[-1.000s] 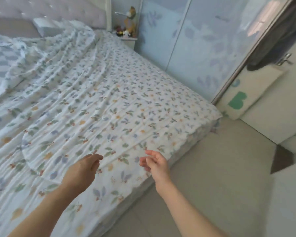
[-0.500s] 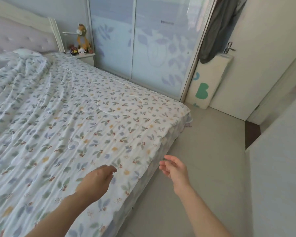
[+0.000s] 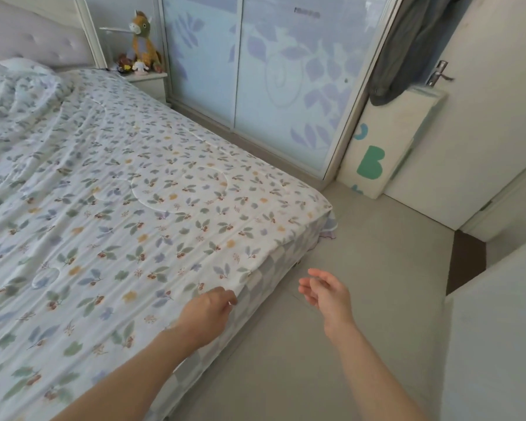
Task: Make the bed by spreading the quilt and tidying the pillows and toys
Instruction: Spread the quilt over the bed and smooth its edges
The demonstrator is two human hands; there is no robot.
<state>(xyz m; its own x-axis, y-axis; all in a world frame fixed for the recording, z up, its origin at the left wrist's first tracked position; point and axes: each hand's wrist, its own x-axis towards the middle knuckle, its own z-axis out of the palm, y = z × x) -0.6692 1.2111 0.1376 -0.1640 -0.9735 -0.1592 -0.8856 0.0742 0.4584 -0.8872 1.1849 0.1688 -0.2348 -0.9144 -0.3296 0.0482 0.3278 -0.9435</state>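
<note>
You stand at the foot corner of a bed, looking down over it. A floral quilt (image 3: 128, 214) lies spread across the mattress, mostly flat near you and rumpled toward the head of the bed at the far left. Its near edge hangs just over the foot, where a checked sheet (image 3: 255, 294) shows below it.

Your left hand (image 3: 207, 309) rests at that near edge, fingers curled down onto the quilt's hem; whether they actually pinch the fabric cannot be told. Your right hand (image 3: 324, 291) hovers over the floor (image 3: 362, 268) just beside the bed, fingers loose and spread, holding nothing.

At the far left, a pillow (image 3: 19, 63) peeks from under the bunched quilt, against a padded headboard (image 3: 31, 44). Beside it, a nightstand (image 3: 148, 80) holds a stuffed horse (image 3: 143, 38) and some small toys (image 3: 131, 65). A wardrobe (image 3: 271, 71) with leaf-patterned sliding doors runs along the far side.
</note>
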